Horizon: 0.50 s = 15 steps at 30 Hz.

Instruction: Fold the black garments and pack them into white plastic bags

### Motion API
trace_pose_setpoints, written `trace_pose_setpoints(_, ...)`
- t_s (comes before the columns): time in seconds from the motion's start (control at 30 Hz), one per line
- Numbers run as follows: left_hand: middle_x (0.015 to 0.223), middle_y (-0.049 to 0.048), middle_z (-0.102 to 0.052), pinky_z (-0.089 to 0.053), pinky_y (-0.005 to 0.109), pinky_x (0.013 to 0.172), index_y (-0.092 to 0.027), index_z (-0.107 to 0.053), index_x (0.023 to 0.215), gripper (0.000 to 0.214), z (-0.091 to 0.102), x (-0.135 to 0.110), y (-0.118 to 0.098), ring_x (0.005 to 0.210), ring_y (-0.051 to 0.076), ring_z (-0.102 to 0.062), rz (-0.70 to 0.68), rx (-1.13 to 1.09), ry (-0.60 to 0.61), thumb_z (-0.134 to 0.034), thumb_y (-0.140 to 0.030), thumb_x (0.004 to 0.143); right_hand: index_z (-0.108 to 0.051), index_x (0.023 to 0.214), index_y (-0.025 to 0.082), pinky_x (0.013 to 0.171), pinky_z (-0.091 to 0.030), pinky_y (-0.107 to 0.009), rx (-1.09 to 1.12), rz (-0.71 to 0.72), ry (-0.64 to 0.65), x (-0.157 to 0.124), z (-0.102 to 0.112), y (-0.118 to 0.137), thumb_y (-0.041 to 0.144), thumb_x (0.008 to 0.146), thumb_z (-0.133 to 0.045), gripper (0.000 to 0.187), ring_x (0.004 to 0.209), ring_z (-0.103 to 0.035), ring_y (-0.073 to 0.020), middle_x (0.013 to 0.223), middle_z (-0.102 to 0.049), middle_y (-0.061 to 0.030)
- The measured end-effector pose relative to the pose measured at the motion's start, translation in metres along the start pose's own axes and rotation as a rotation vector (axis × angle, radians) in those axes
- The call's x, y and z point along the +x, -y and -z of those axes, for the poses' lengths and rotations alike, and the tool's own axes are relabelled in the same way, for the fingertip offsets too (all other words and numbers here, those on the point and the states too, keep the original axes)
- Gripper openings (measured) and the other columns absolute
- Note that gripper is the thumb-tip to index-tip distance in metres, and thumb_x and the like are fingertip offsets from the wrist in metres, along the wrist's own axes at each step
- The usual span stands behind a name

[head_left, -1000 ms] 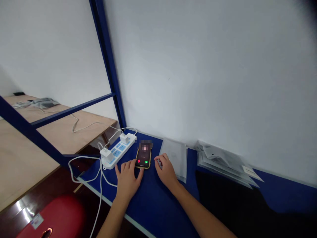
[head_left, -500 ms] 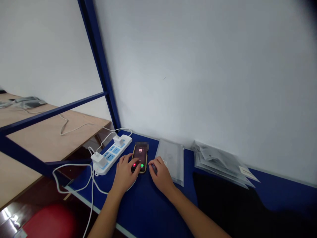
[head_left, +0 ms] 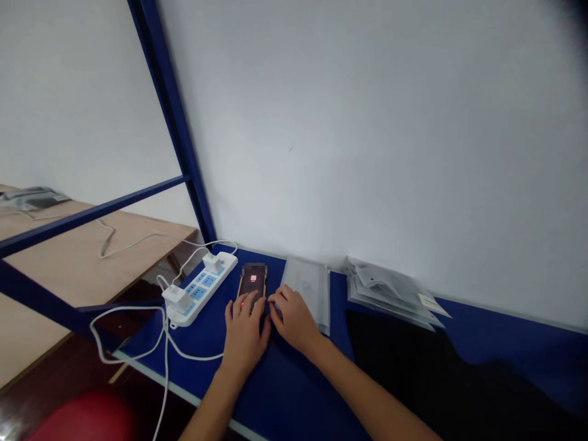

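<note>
Smartphone flat on the blue bench top, left hand spread over its lower end, fingers open, no grip!

— Right hand?

— Curled just beside it, hold unclear. Light, slick, fragile glass; best by the long edges.

Smartphone: gold-coloured frame, dark lit screen, a small pink icon below a pixelated patch at the far end, and a red indicator at the near end. The unit lies flat on a blue work surface, long axis running near to far. The left hand's fingers cover its near end; the right hand sits just beside its right edge.
</note>
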<state>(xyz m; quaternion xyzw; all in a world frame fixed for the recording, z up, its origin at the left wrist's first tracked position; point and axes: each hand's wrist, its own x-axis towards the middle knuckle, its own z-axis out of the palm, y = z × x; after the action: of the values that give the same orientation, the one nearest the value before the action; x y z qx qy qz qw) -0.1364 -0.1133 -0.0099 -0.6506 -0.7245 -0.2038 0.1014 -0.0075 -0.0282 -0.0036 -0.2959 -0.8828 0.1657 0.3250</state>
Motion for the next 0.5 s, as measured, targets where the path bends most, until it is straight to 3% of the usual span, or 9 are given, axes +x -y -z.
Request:
trace_pose_setpoints(0.13, 0.14, 0.0098, -0.057, -0.028, 0.06, 0.112, -0.025, -0.063, 0.124, 0.037, -0.001, -0.017, -0.027, 0.128, 0.032, -0.047, -0.09, -0.017, 0.004, -0.055, -0.021, 0.088, -0.064, 0.101, 0.019, 0.08, -0.051, -0.04, -0.066, 0.013, 0.042, -0.028, 0.048, 0.006, 0.016, 0.093, -0.048, 0.018, 0.088, -0.059, -0.0231, 0.098, -0.061, -0.0091)
trace_pose_setpoints(0.23, 0.137, 0.0085, -0.058, -0.03, 0.061, 0.111, -0.026, -0.066, 0.116, 0.032, 0.003, -0.023, -0.029, 0.127, 0.032, -0.048, -0.075, -0.03, -0.022, -0.057, -0.019, 0.087, -0.066, 0.103, 0.022, 0.078, -0.053, -0.043, -0.149, 0.013, 0.035, -0.086, 0.091, -0.005, 0.021, 0.095, -0.046, 0.022, 0.088, -0.061, -0.0253, 0.103, -0.063, -0.0109)
trace_pose_setpoints(0.37, 0.132, 0.0075, -0.061, -0.034, 0.057, 0.109, -0.025, -0.07, 0.106, 0.025, 0.011, -0.032, -0.031, 0.124, 0.03, -0.05, -0.086, -0.066, -0.085, -0.055, -0.016, 0.088, -0.069, 0.105, 0.026, 0.081, -0.055, -0.046, -0.326, -0.107, -0.131, -0.181, 0.143, -0.044, 0.038, 0.097, -0.048, 0.026, 0.093, -0.066, -0.0289, 0.108, -0.066, -0.0124)
trace_pose_setpoints(0.5, 0.129, 0.0082, -0.062, -0.04, 0.051, 0.105, -0.023, -0.069, 0.104, 0.024, 0.011, -0.042, -0.073, 0.12, 0.028, -0.051, -0.208, -0.222, -0.109, -0.052, -0.015, 0.09, -0.07, 0.108, 0.025, 0.088, -0.056, -0.049, -0.427, -0.248, -0.124, -0.241, 0.178, -0.068, 0.049, 0.097, -0.048, 0.036, 0.102, -0.067, -0.0308, 0.115, -0.066, -0.0135)
